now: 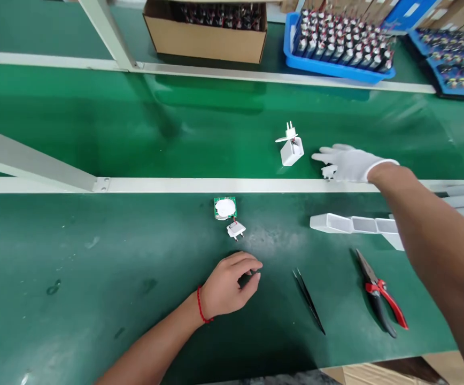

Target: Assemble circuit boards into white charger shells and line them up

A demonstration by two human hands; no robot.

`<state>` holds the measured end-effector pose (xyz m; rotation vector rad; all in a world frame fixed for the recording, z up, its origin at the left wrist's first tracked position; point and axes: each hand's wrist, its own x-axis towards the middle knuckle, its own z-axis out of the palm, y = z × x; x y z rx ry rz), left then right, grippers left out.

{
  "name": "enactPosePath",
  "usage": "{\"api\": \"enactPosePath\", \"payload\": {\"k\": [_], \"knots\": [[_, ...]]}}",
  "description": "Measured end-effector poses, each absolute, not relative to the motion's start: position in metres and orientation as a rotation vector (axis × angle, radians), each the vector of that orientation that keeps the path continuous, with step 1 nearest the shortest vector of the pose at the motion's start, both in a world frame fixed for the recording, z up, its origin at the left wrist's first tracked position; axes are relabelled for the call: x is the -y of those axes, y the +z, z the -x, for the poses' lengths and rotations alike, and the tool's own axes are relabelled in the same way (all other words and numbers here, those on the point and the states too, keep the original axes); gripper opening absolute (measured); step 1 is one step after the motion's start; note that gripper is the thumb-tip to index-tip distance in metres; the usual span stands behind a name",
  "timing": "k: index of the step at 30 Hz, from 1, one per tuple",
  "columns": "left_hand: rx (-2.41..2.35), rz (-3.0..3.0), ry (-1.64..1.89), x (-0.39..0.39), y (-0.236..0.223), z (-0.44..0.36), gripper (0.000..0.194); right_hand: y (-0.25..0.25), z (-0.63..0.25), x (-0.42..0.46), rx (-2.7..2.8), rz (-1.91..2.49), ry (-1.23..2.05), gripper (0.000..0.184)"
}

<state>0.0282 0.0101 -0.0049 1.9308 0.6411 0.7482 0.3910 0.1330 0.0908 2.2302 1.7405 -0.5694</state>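
My right hand [346,162], in a white glove, reaches over the green belt with its fingers stretched out. Under its palm shows a small white piece [329,171], partly hidden, perhaps a plug part. Left of that hand, a white housing [292,152] lies on the belt with a white two-pin plug [290,130] at its top. My bare left hand [234,283] rests on the bench, thumb and forefinger apart, nothing between them. Beyond it lie a green circuit board [219,215] with a white round pad and a white two-pin plug [236,229], joined by a red wire.
Black tweezers [309,301] and red-and-black pliers [380,299] lie at right on the bench. White housings [336,223] stand in a row under my right forearm. A pale rail [200,185] divides bench and belt. Behind are a cardboard box [208,40] and a blue tray [332,68].
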Motion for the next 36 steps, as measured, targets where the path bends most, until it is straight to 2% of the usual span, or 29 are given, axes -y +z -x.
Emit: {"api": "enactPosePath", "payload": {"k": [4,6,8,11,12,13,15,17,19,21,22,26,29,34,36], "knots": [[-0.721,-2.031,0.597,-0.007,0.009,-0.038,0.018,0.079,-0.412,-0.126,-1.694,-2.195,-0.564,0.088],[-0.703,-2.120,0.512,-0.007,0.018,-0.054,0.023,0.078,-0.420,-0.125,-1.709,-2.212,-0.538,0.089],[-0.688,-2.204,0.432,-0.009,0.026,-0.081,0.033,0.081,-0.428,-0.125,-1.759,-2.237,-0.511,0.076],[-0.719,-2.338,0.344,-0.014,0.034,-0.133,0.065,0.091,-0.436,-0.122,-1.858,-2.338,-0.458,0.037],[-0.756,-2.372,0.331,-0.015,0.035,-0.151,0.074,0.095,-0.438,-0.119,-1.883,-2.397,-0.433,0.030],[-0.805,-2.400,0.323,-0.016,0.035,-0.168,0.081,0.100,-0.439,-0.113,-1.911,-2.475,-0.414,0.027],[-0.906,-2.439,0.313,-0.016,0.035,-0.197,0.088,0.108,-0.435,-0.097,-2.020,-2.678,-0.482,0.036],[-0.973,-2.449,0.313,-0.016,0.035,-0.220,0.081,0.113,-0.424,-0.074,-2.187,-2.856,-0.707,0.049],[-1.000,-2.434,0.325,-0.016,0.035,-0.234,0.060,0.114,-0.405,-0.046,-2.352,-2.929,-0.984,0.059],[-1.000,-2.404,0.345,-0.016,0.038,-0.238,0.043,0.112,-0.383,-0.019,-2.445,-2.939,-1.336,0.064],[-0.990,-2.387,0.357,-0.016,0.039,-0.235,0.041,0.110,-0.372,-0.007,-2.456,-2.937,-1.563,0.064],[-0.903,-2.304,0.409,-0.011,0.047,-0.188,0.062,0.102,-0.332,0.028,-2.360,-2.697,-2.487,0.060],[-0.811,-2.106,0.451,-0.001,0.046,-0.121,0.066,0.095,-0.305,0.045,-2.203,-2.470,-2.744,0.055],[-0.692,-2.012,0.451,0.025,0.026,-0.021,0.055,0.087,-0.253,0.066,-1.960,-2.451,-2.675,0.078],[-0.678,-2.005,0.470,0.032,0.016,0.000,0.059,0.085,-0.232,0.069,-1.798,-2.404,-2.707,0.083]]}}
